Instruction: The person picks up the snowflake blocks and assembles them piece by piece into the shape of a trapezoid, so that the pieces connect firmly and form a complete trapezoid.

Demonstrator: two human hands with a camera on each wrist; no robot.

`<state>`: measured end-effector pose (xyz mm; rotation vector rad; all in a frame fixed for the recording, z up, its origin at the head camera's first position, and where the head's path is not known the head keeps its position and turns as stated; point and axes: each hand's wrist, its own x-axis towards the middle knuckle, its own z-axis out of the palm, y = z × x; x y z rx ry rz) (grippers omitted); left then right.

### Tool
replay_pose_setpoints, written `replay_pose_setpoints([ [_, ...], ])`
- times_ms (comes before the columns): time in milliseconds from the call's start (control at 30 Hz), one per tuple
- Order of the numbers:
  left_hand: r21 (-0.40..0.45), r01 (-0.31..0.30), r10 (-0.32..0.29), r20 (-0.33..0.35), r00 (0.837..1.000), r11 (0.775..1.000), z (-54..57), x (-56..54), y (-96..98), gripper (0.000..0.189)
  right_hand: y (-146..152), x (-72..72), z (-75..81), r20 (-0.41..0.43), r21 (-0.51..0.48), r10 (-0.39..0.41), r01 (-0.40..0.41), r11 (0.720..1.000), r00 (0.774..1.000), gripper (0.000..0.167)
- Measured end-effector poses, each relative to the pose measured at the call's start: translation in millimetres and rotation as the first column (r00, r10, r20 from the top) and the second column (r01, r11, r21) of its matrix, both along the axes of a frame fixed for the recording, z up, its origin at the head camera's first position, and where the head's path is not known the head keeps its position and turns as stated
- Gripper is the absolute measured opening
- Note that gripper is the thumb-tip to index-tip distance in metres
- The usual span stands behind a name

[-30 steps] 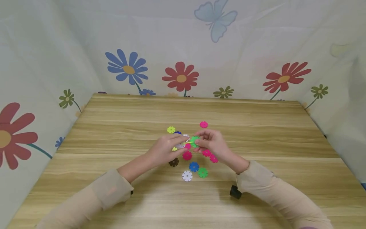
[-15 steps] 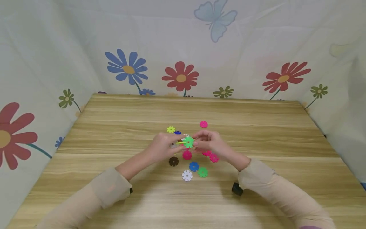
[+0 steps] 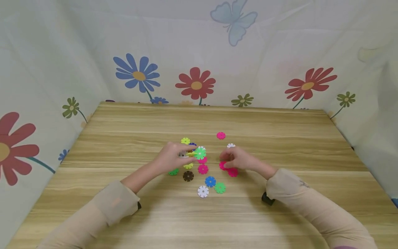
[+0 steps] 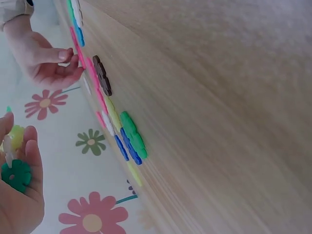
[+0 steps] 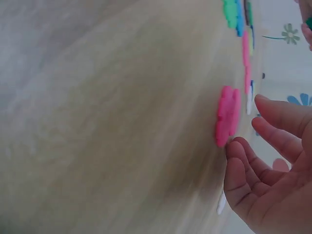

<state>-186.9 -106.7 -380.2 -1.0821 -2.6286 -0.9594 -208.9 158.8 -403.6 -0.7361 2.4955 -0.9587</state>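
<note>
My left hand (image 3: 168,158) pinches a joined set of notched plastic discs above the table. A light green disc (image 3: 200,153) faces out at its right end, with a yellow disc (image 4: 16,137) and a white disc (image 4: 9,148) behind. A dark green disc (image 4: 17,175) on the same set shows in the left wrist view. My right hand (image 3: 238,159) holds nothing. Its thumb and fingers stand apart, loosely curved, beside two overlapping pink discs (image 5: 227,117) on the table. In the right wrist view the fingertips are at the pink edge; contact is unclear.
Several loose discs lie about the hands, among them a brown disc (image 3: 188,176), a blue disc (image 3: 210,181), a green disc (image 3: 220,187) and a white disc (image 3: 203,191). Farther back lies a lone pink disc (image 3: 221,135). A flowered curtain (image 3: 264,69) hangs behind the wooden table (image 3: 140,121).
The light green disc was in my right hand and is now joined to the set in my left hand. My right hand has let go and moved right, down to the pink discs.
</note>
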Motion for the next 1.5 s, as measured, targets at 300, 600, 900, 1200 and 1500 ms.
replay_pose_setpoints([
  [300,-0.003,0.021,-0.021,0.031,0.999,1.000,2.4,1.2,0.8,0.036,-3,1.6,-7.9,-0.159,0.145,0.085,-0.062,0.988,0.984,0.029],
  [600,-0.012,0.025,-0.025,0.020,0.999,1.000,1.7,1.4,2.1,0.035,-6,3.4,-7.4,-0.132,0.143,0.034,-0.015,0.990,0.991,0.023],
  [900,-0.018,0.031,-0.031,0.007,1.000,0.999,1.6,2.7,2.4,0.034,0,2.3,-6.4,-0.010,-0.076,-0.040,0.039,0.996,0.999,0.016],
  [1200,-0.042,0.035,-0.036,-0.020,0.999,0.998,1.4,2.0,3.1,0.035,1,3.4,15.5,0.029,-0.241,-0.137,0.140,0.960,0.990,0.015],
  [1500,-0.044,0.042,-0.043,-0.019,0.999,0.998,0.6,0.7,6.8,0.034,-9,16.6,34.7,0.057,-0.370,-0.156,0.166,0.914,0.986,0.022],
])
